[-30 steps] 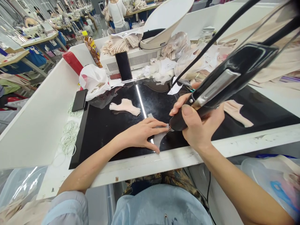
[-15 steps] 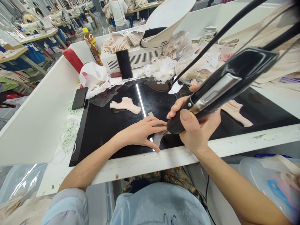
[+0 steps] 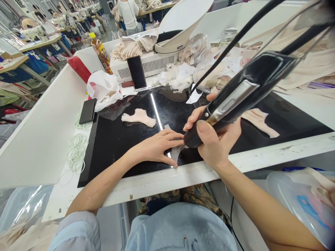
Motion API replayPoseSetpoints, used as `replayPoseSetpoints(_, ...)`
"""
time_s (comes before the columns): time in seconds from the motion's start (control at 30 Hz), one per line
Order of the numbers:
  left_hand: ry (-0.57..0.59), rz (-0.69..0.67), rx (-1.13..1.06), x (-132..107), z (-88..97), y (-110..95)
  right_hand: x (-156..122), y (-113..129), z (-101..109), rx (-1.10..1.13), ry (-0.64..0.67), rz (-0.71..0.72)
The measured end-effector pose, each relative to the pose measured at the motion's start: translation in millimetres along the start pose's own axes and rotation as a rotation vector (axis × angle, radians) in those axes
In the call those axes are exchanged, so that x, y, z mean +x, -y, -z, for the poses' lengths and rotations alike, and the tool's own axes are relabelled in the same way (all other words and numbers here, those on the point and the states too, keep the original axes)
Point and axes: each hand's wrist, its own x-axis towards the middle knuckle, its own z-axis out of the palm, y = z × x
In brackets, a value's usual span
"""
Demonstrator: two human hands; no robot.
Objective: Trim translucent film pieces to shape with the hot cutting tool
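My left hand [image 3: 159, 144] lies flat with its fingers spread, pressing on a thin translucent grey piece of material [image 3: 176, 153] on the black glossy board [image 3: 110, 146]. In my right hand [image 3: 218, 144] is a black corded handheld tool [image 3: 243, 92] with a silver strip along its side. Its rounded front end points down and left, close by my left fingertips. A thin tip shows under that end at the edge of the translucent piece; its exact shape is hard to make out. Beige fabric pieces lie either side, one at left [image 3: 138, 117] and another at right [image 3: 261, 122].
A black phone [image 3: 88, 111] and pale green elastic loops [image 3: 77, 151] are at the board's left. Behind stand a white plastic bag [image 3: 103, 89], an upright phone [image 3: 136, 72], a bottle [image 3: 101, 55] and a cream visor [image 3: 172, 42]. The tool's cord [image 3: 235, 45] arches overhead.
The tool's rear end has swung slightly left, and its front end remains near my left fingertips. My left hand stays in place. The whole view has shifted a little.
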Motion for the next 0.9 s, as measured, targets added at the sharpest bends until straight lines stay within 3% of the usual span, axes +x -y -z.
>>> replayPoseSetpoints(0.2, 0.015, -0.005, -0.001, -1, 0.4, 1, -1, -3, -1, -0.038, -0.046, -0.041)
replayPoseSetpoints(0.73, 0.033, -0.006, -0.005, 0, 2.7, 0, -12, 6, -2, 0.01, 0.028, -0.035)
replayPoseSetpoints(0.9, 0.043, -0.004, 0.006, 0, 0.3, 2, -14, 4, -5, -0.053, -0.042, -0.065)
